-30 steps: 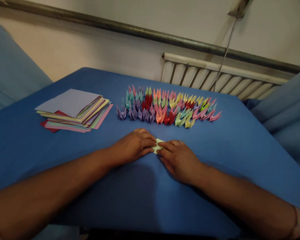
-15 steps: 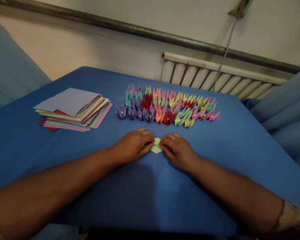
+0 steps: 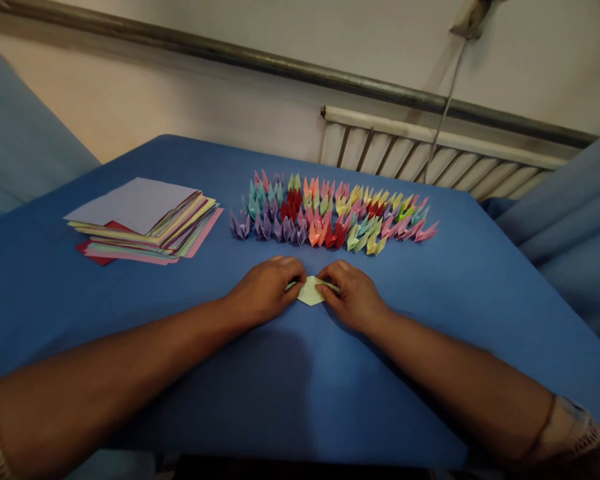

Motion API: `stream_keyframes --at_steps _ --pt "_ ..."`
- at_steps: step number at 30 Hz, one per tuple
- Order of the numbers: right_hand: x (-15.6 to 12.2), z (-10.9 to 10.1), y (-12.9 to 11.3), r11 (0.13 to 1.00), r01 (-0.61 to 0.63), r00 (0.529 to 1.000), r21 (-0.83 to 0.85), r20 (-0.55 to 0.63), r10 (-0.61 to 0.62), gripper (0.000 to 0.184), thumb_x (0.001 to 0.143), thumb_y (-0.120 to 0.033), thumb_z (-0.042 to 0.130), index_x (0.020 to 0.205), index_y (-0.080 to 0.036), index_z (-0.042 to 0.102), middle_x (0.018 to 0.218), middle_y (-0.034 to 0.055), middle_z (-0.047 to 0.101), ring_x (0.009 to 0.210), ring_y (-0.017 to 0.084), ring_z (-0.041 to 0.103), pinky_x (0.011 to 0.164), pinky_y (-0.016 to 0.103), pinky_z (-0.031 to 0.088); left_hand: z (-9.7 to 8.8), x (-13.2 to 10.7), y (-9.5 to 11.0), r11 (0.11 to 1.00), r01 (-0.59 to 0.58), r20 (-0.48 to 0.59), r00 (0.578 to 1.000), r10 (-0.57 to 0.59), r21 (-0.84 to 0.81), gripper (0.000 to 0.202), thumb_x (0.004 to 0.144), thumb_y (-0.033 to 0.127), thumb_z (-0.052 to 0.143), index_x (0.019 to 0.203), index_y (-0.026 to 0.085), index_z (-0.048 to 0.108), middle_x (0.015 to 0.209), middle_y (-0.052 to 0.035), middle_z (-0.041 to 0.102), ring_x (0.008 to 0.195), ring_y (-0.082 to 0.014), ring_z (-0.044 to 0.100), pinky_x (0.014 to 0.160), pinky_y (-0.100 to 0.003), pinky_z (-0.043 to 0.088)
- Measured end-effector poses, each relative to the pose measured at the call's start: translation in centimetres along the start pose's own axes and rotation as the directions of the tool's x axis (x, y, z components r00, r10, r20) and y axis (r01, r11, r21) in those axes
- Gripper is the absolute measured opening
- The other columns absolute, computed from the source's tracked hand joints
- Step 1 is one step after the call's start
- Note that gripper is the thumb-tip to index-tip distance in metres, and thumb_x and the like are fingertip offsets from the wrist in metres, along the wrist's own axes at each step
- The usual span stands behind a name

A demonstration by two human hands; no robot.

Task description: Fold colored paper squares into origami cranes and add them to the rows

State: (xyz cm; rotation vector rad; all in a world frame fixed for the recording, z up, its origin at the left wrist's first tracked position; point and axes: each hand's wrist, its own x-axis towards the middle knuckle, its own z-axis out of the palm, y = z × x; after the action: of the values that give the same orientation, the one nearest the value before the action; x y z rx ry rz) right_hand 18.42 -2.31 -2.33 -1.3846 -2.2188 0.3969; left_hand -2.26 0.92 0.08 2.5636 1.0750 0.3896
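Observation:
A small pale green folded paper [image 3: 311,292] lies on the blue table [image 3: 300,393] in front of me. My left hand [image 3: 265,290] pinches its left edge with curled fingers. My right hand [image 3: 353,293] grips its right edge, fingers bent over the fold. Just beyond my hands stand rows of several small folded paper cranes [image 3: 330,212] in purple, teal, red, orange, yellow and pink.
A stack of coloured square paper sheets [image 3: 145,220] lies at the left of the table. Behind the table are a white radiator [image 3: 445,157], a metal rail on the wall and a hanging cable. Blue fabric shows at both sides.
Both hands have drawn closer together and slightly farther from me. More of the pale green paper now shows between the fingers as they work its fold.

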Motion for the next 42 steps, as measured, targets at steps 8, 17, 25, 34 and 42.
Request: stream_keyframes --at_steps 8,17,25,34,42 --pt "0.0 -0.2 0.0 0.999 0.000 1.000 -0.044 -0.021 -0.001 0.011 0.093 -0.023 0.052 0.091 -0.018 0.061 0.089 0.0048 0.060 0.087 0.019 0.056 0.078 0.032 0.043 0.1 0.0 -0.2 0.998 -0.053 0.001 0.999 0.053 0.044 0.011 0.091 0.023 0.052 0.093 0.018 0.063 0.090 -0.0045 0.063 0.087 -0.0199 0.057 0.080 -0.032 0.045" --pt "0.3 0.0 -0.2 0.989 -0.086 0.996 -0.117 -0.004 0.086 0.015 0.092 -0.031 0.058 0.099 -0.018 0.064 0.094 0.0066 0.062 0.089 0.020 0.059 0.079 0.032 0.044 0.6 0.7 -0.6 1.000 -0.028 -0.018 0.999 0.028 0.015 0.014 0.091 0.030 0.057 0.088 0.019 0.065 0.087 -0.0038 0.064 0.085 -0.0196 0.058 0.079 -0.032 0.045" --pt "2.1 -0.7 -1.1 0.968 -0.243 0.958 -0.064 0.140 0.250 0.012 0.084 -0.028 0.068 0.092 -0.020 0.064 0.082 0.0017 0.068 0.071 0.016 0.059 0.063 0.028 0.040 0.9 0.5 -1.0 0.999 -0.022 -0.071 0.997 0.024 0.023 0.014 0.089 0.033 0.058 0.091 0.020 0.064 0.088 -0.0036 0.063 0.085 -0.0204 0.058 0.076 -0.032 0.045" --pt "1.5 -0.2 -1.2 0.975 -0.206 0.972 -0.087 0.092 0.214 0.011 0.084 -0.025 0.068 0.093 -0.020 0.064 0.095 0.0049 0.062 0.093 0.020 0.058 0.081 0.032 0.043 1.0 0.5 -1.3 0.995 -0.096 -0.061 0.993 0.098 0.029 0.017 0.090 0.028 0.058 0.104 0.020 0.062 0.101 -0.0054 0.064 0.098 -0.0223 0.057 0.089 -0.037 0.045" --pt "0.8 -0.2 -1.7 0.987 -0.157 0.982 0.011 0.103 0.156 0.005 0.087 -0.021 0.062 0.089 -0.020 0.057 0.084 0.0017 0.065 0.079 0.017 0.059 0.072 0.030 0.042 0.8 0.4 -1.1 0.987 -0.161 -0.031 0.986 0.161 0.014 0.018 0.092 0.027 0.055 0.106 0.020 0.065 0.110 -0.0060 0.064 0.104 -0.0225 0.056 0.095 -0.038 0.042"
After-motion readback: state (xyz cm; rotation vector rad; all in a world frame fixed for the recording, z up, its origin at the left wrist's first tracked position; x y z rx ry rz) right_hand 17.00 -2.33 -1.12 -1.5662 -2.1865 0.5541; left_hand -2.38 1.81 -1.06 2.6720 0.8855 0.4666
